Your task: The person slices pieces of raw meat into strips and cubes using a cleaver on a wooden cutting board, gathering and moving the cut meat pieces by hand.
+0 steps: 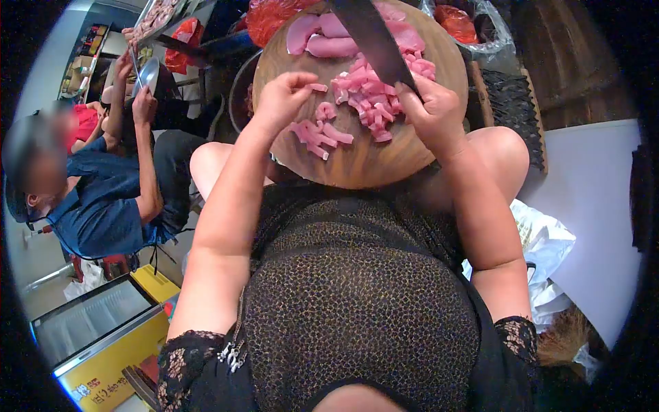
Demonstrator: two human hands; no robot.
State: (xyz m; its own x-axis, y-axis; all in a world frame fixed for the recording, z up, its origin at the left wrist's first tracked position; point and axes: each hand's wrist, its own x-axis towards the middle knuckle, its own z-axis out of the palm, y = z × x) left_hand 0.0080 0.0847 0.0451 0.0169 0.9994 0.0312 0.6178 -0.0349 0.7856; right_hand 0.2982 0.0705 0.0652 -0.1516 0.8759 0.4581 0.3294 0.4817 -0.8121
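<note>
A round wooden chopping board (384,165) stands in front of my knees. My right hand (434,113) is closed round the handle end of a cleaver (374,42), whose dark wide blade slants up and left over the board. My left hand (285,99) pinches a small strip of pink meat (318,87) at its fingertips, above the left part of the board. Below that hand lies a small group of meat strips (321,137). A larger heap of cut meat (371,99) sits mid-board, partly under the blade. Bigger uncut meat pieces (331,45) lie at the far side.
Red plastic bags (274,19) lie beyond the board, and a lined bin (480,27) stands at the far right. On the left a person (103,185) sits holding a metal bowl (149,77). A yellow freezer (117,350) stands lower left, white plastic bags (546,240) at right.
</note>
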